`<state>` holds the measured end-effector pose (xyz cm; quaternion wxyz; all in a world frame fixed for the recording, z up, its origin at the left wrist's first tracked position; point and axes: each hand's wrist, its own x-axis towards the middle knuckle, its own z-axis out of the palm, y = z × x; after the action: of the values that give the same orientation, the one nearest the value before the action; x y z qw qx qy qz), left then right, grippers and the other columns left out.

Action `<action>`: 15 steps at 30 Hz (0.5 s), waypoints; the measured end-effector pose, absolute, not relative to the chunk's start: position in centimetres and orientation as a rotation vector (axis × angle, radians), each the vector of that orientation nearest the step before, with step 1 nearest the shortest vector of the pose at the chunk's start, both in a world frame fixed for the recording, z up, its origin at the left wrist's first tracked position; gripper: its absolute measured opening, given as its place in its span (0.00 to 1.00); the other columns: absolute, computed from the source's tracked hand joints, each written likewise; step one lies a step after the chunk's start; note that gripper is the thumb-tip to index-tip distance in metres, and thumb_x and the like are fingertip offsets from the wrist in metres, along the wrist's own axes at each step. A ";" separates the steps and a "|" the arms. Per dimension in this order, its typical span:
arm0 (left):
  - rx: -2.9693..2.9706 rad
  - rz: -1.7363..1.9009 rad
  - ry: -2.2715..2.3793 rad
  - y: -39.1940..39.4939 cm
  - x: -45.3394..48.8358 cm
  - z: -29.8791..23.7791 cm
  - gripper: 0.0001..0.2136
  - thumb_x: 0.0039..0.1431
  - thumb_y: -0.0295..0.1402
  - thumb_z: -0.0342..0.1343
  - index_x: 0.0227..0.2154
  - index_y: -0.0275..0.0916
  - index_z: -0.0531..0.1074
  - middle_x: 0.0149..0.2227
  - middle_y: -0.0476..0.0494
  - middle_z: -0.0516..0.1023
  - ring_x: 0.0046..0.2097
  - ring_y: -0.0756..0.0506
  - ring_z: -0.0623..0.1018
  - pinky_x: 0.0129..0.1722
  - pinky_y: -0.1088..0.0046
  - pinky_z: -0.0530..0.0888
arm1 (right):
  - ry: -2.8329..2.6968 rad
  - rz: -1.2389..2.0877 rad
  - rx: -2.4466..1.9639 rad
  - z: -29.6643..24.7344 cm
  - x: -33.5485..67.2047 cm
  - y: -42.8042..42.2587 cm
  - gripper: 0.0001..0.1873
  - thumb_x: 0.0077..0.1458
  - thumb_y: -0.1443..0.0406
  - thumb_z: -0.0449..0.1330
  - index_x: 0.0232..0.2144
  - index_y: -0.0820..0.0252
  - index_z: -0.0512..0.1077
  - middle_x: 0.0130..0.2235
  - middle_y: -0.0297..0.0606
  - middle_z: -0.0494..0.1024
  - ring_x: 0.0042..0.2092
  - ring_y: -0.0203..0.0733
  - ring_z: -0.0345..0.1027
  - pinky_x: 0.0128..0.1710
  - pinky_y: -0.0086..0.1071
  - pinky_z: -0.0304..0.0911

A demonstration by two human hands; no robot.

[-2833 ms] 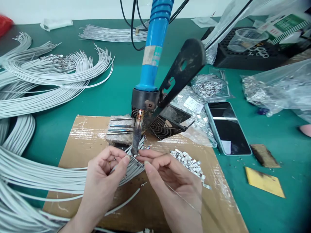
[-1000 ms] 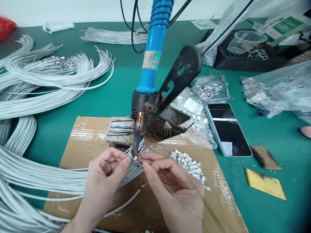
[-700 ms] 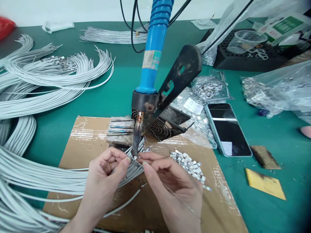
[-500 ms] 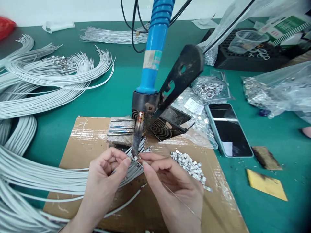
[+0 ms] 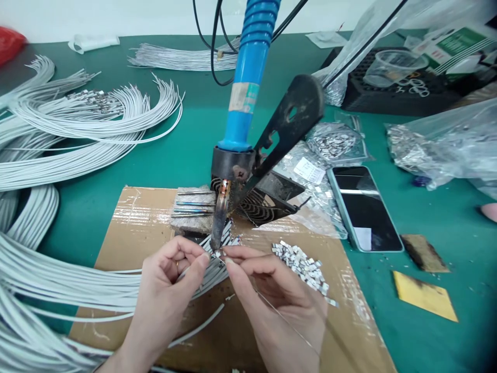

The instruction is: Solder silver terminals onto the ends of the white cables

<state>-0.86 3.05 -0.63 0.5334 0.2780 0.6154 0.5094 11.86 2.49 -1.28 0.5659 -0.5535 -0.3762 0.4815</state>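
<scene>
A blue-handled soldering iron (image 5: pixel 244 98) stands fixed in a black bracket (image 5: pixel 287 122), its tip pointing down over a cardboard sheet (image 5: pixel 128 228). My left hand (image 5: pixel 165 290) pinches the end of a white wire (image 5: pixel 202 267) just left of the tip. My right hand (image 5: pixel 275 305) pinches a thin solder wire (image 5: pixel 287 326) and a tiny metal piece right under the tip. Both hands meet at the iron's tip. A pile of small metal terminals (image 5: pixel 303 261) lies just right of my right hand.
Bundles of white wires (image 5: pixel 77 124) cover the left of the green table. A small black fan (image 5: pixel 264 199) sits behind the iron. A phone (image 5: pixel 363 207), bags of metal parts (image 5: pixel 438 140), a yellow sponge (image 5: pixel 425 296) and a brown pad (image 5: pixel 424 251) lie right.
Almost nothing has changed. Both hands stay pinched together at the iron's tip, with only a slight shift of the fingers and of the view.
</scene>
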 end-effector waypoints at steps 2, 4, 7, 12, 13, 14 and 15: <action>0.630 1.241 1.486 3.1 -0.5 -0.3 0.07 0.50 0.29 0.72 0.23 0.37 0.79 0.22 0.52 0.77 0.24 0.54 0.69 0.24 0.84 0.66 | -0.885 1.122 -1.304 -1.3 11.8 2.5 0.09 0.55 0.67 0.72 0.24 0.54 0.79 0.37 0.35 0.87 0.40 0.42 0.84 0.41 0.29 0.80; 0.632 1.248 1.487 3.2 -0.5 -0.3 0.07 0.50 0.29 0.72 0.23 0.37 0.79 0.21 0.52 0.76 0.24 0.54 0.69 0.24 0.84 0.66 | -0.907 1.107 -1.308 -1.3 11.8 2.5 0.09 0.55 0.68 0.72 0.25 0.54 0.79 0.37 0.34 0.87 0.40 0.41 0.83 0.41 0.28 0.79; 0.694 1.217 1.465 3.1 -1.1 -0.7 0.07 0.51 0.29 0.72 0.24 0.38 0.80 0.22 0.51 0.78 0.25 0.53 0.71 0.24 0.83 0.68 | -0.939 1.081 -1.309 -1.4 11.9 2.4 0.09 0.56 0.69 0.71 0.25 0.53 0.79 0.37 0.34 0.87 0.40 0.41 0.83 0.41 0.29 0.78; 0.754 1.159 1.399 2.9 -2.1 -1.5 0.07 0.57 0.32 0.70 0.26 0.38 0.81 0.24 0.50 0.79 0.26 0.53 0.73 0.26 0.84 0.69 | -0.945 1.099 -1.297 -1.6 11.9 2.4 0.09 0.56 0.69 0.71 0.25 0.55 0.79 0.37 0.37 0.87 0.40 0.43 0.83 0.40 0.30 0.78; 0.753 1.154 1.391 2.9 -2.2 -1.5 0.07 0.57 0.32 0.70 0.26 0.38 0.81 0.24 0.50 0.79 0.26 0.53 0.73 0.26 0.84 0.69 | -0.942 1.101 -1.296 -1.6 11.9 2.4 0.09 0.56 0.69 0.71 0.25 0.55 0.79 0.37 0.37 0.87 0.41 0.43 0.83 0.41 0.31 0.78; 0.750 1.152 1.387 2.9 -2.2 -1.5 0.07 0.58 0.32 0.70 0.26 0.38 0.81 0.24 0.50 0.79 0.26 0.53 0.72 0.26 0.84 0.69 | -0.939 1.102 -1.298 -1.6 11.9 2.5 0.09 0.56 0.69 0.71 0.25 0.55 0.79 0.37 0.37 0.87 0.40 0.43 0.83 0.41 0.31 0.78; 0.746 1.155 1.387 2.9 -2.2 -1.5 0.07 0.58 0.32 0.70 0.27 0.38 0.81 0.24 0.50 0.79 0.26 0.53 0.72 0.26 0.85 0.69 | -0.936 1.101 -1.302 -1.6 11.9 2.5 0.09 0.56 0.69 0.71 0.25 0.55 0.79 0.36 0.37 0.87 0.40 0.43 0.83 0.40 0.31 0.78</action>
<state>-2.16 2.94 -1.52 0.5598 0.3163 0.5885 0.4902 11.87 2.46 -1.62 0.5632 -0.5530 -0.3976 0.4679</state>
